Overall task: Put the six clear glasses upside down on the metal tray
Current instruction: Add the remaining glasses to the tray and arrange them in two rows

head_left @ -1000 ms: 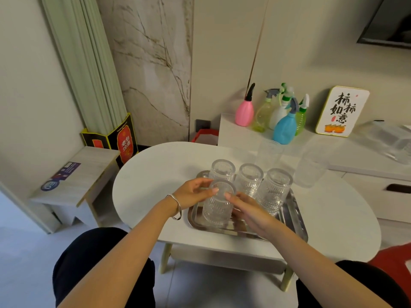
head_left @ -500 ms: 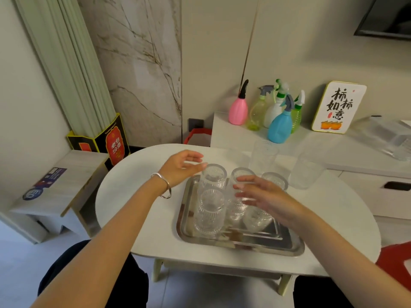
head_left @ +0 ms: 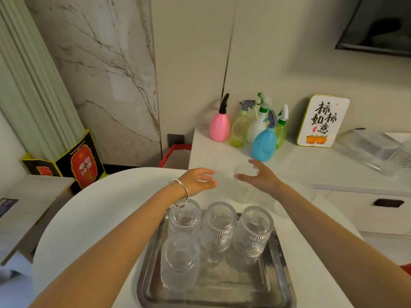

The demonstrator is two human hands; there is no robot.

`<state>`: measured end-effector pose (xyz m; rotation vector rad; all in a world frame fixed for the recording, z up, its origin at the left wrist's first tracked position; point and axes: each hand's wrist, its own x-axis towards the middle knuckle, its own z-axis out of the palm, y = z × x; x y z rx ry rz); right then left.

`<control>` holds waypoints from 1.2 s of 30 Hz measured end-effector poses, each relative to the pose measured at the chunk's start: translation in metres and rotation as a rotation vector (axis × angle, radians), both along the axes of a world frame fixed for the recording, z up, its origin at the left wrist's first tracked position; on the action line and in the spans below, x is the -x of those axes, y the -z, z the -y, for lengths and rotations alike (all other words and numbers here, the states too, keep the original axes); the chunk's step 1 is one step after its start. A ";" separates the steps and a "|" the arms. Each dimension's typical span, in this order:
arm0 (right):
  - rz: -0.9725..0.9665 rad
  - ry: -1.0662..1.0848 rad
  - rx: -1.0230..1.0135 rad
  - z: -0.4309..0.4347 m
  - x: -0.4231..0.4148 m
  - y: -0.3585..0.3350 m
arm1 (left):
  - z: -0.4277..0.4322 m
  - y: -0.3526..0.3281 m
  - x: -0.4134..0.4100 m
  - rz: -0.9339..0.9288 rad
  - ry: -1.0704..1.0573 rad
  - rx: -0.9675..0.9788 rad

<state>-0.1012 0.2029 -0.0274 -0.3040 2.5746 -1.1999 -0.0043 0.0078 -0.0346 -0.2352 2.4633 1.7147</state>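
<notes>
Two bare hands are reaching out over the round white table (head_left: pixel 93 218). The right hand (head_left: pixel 259 177) is spreading its fingers wide beside a smooth clear glass (head_left: pixel 244 183) standing upright; whether it is touching the glass is hard to tell. The left hand (head_left: pixel 199 180), wearing a thin silver bracelet (head_left: pixel 183 193), is also opening loosely and holding nothing. Nearer than both hands, four ribbed clear glasses (head_left: pixel 219 227) are sitting upside down on the shiny metal tray (head_left: pixel 233 292). Another clear glass (head_left: pixel 293 198) is waiting just under the right forearm.
</notes>
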 end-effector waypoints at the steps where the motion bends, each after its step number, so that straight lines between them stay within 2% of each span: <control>1: -0.003 0.013 -0.008 0.004 0.002 0.005 | 0.001 0.002 0.002 0.005 0.002 -0.003; 5: -0.109 0.055 -0.124 0.007 0.004 0.009 | 0.007 0.004 0.007 -0.004 -0.003 0.036; 7: -0.186 0.096 -0.098 0.005 -0.001 0.004 | 0.008 0.001 0.006 -0.029 -0.014 0.058; 9: -0.193 0.164 0.096 0.003 -0.009 -0.010 | 0.007 -0.007 0.004 -0.060 -0.032 0.035; 12: -0.062 0.189 0.521 -0.001 -0.029 -0.041 | -0.002 -0.027 -0.001 -0.066 -0.076 -0.119; 15: 0.129 0.083 0.837 -0.004 -0.055 -0.065 | -0.015 -0.051 -0.013 -0.063 -0.084 -0.347; 17: 0.209 -0.029 0.945 -0.009 -0.072 -0.074 | -0.021 -0.064 -0.024 -0.126 -0.076 -0.512; 21: 0.255 -0.262 0.847 -0.029 -0.099 -0.088 | -0.025 -0.079 -0.052 -0.252 -0.068 -0.545; 25: 0.200 -0.344 0.614 -0.038 -0.124 -0.090 | -0.033 -0.083 -0.079 -0.314 0.000 -0.348; 29: 0.147 -0.364 0.477 -0.044 -0.146 -0.087 | -0.044 -0.086 -0.102 -0.341 0.083 -0.219; 32: 0.119 -0.397 0.438 -0.049 -0.162 -0.080 | -0.048 -0.084 -0.115 -0.308 0.148 -0.179; 36: 0.064 -0.367 0.506 -0.053 -0.182 -0.059 | -0.055 -0.065 -0.126 -0.306 0.141 -0.135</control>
